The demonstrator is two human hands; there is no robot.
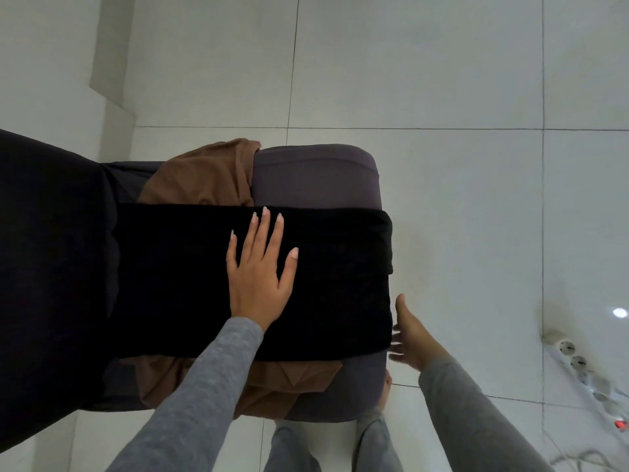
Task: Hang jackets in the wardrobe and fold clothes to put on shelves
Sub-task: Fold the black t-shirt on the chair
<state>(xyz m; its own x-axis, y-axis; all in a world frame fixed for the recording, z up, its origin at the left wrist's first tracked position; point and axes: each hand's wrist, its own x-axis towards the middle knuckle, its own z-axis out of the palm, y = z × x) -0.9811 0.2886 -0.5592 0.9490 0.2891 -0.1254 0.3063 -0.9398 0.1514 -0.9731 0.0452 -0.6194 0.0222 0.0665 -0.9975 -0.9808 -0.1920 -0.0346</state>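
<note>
black garment (340, 284) – folded, lying across dark padded seat (316, 175), on top of brown garment (204, 175) | left hand (258, 277) – flat on the black fabric, fingers straight and spread | right hand (413, 338) – fingers extended, unclenched, tips at the fold's right edge; contact unclear | power strip (571, 356) on the white tile floor (442, 80), well right

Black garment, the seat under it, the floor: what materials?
Black garment: soft matte knit or fleece, probably; it absorbs light and drapes limply over the edge. Seat: grey-purple woven upholstery, faint weave visible. Floor: glossy white tile, grout lines and a lamp reflection.
</note>
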